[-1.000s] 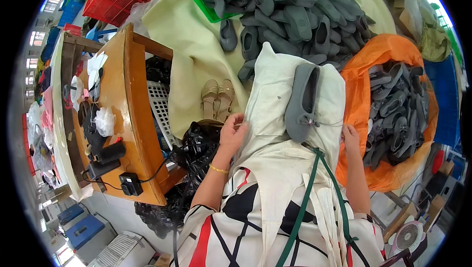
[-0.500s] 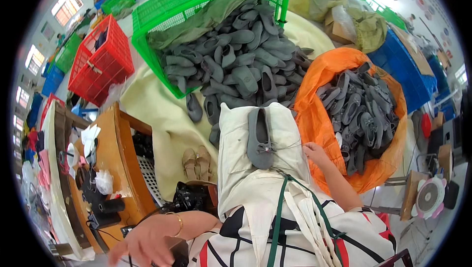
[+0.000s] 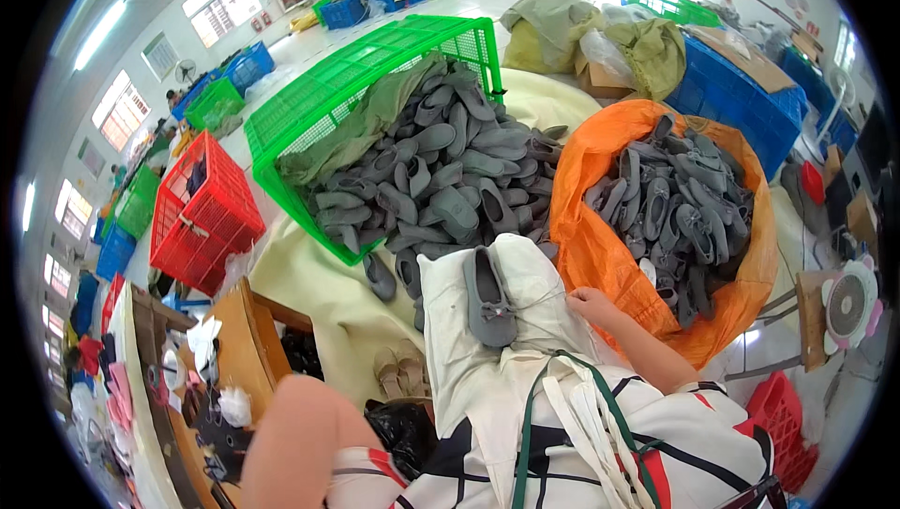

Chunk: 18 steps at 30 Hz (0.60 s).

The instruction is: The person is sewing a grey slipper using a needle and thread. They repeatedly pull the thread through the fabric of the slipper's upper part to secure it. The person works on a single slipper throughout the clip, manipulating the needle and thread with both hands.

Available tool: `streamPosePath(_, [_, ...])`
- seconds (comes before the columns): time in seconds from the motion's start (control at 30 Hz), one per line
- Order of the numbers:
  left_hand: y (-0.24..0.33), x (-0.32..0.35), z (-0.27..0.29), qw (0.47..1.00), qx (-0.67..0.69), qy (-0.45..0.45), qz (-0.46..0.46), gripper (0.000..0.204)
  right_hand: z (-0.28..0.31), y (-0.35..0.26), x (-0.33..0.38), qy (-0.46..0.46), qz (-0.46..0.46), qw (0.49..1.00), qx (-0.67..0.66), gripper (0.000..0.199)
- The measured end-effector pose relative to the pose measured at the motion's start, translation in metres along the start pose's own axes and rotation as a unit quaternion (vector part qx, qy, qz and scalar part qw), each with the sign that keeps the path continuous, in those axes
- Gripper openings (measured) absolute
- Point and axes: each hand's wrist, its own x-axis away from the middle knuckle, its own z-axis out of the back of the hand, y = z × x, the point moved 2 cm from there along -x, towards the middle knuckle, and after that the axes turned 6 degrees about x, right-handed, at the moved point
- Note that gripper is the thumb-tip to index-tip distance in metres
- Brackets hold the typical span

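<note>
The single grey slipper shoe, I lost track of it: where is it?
In the head view, the single grey slipper shoe lies centre on the cream cloth, left of the right hand.

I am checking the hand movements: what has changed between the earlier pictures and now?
The left hand, which lay on the cream cloth beside the grey shoe, drew back toward the body; now only the left forearm shows. The view tilted upward. The right hand stayed at the cloth's right edge, and the shoe stayed lying on the cloth.
</note>
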Motion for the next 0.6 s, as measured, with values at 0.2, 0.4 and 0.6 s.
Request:
streamPosePath(0.2, [0.011,-0.034,-0.011,0.993,-0.032,0.070,0.088,0.020,0.008,-0.019,0.003,0.019,0.008,0.997,-0.070,0.020])
streamPosePath(0.4, [-0.092,0.079,0.101,0.798,-0.185,0.366,0.441,0.019,0.004,-0.028,-0.004,0.101,0.099,0.988,-0.069,0.018])
streamPosePath(0.6, [-0.189,0.225,0.155,0.624,-0.594,-0.046,0.505,0.018,-0.034,-0.105,-0.001,0.004,0.160,0.987,0.013,0.016])
